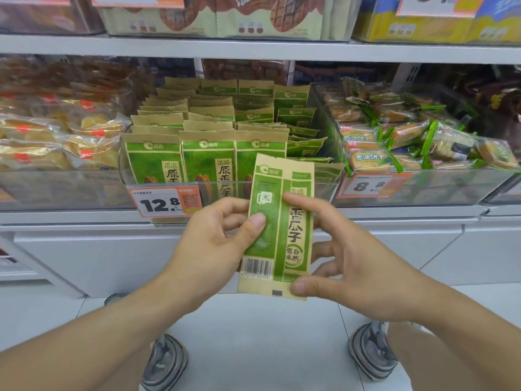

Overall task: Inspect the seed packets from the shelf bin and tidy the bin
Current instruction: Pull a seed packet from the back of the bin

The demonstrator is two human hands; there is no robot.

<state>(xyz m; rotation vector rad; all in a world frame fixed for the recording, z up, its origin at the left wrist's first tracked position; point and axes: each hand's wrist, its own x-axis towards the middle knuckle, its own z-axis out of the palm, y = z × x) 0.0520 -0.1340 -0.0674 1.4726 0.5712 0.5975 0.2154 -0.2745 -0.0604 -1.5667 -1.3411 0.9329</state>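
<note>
At the moment observed, one seed packet (277,230) was out of the shelf bin (225,190) and held upright in front of it, its back panel with the barcode turned toward the camera. The left hand (217,244) gripped the packet's left edge, thumb pressed on the printed face and fingers curled behind. The right hand (346,258) held the right edge, index fingertip on the upper face and thumb at the lower corner, the remaining fingers loosely bent behind the packet. On this evidence the inspection was judged to be in progress; how many packets had been checked could not be determined. Tidying was judged not finished: within the clear-walled bin, the left and middle rows of packets stood upright and orderly, while those at the right side lay tilted and partly collapsed toward the front. A price tag (166,203) reading 12.8 was fixed to the bin's front wall. To the right, a neighbouring bin (451,187) held green-trimmed biscuit packs in a loose heap; to the left, another bin (56,190) held clear-wrapped pastries. The shelf above (253,49) carried further boxed goods, their print too blurred to read.
</note>
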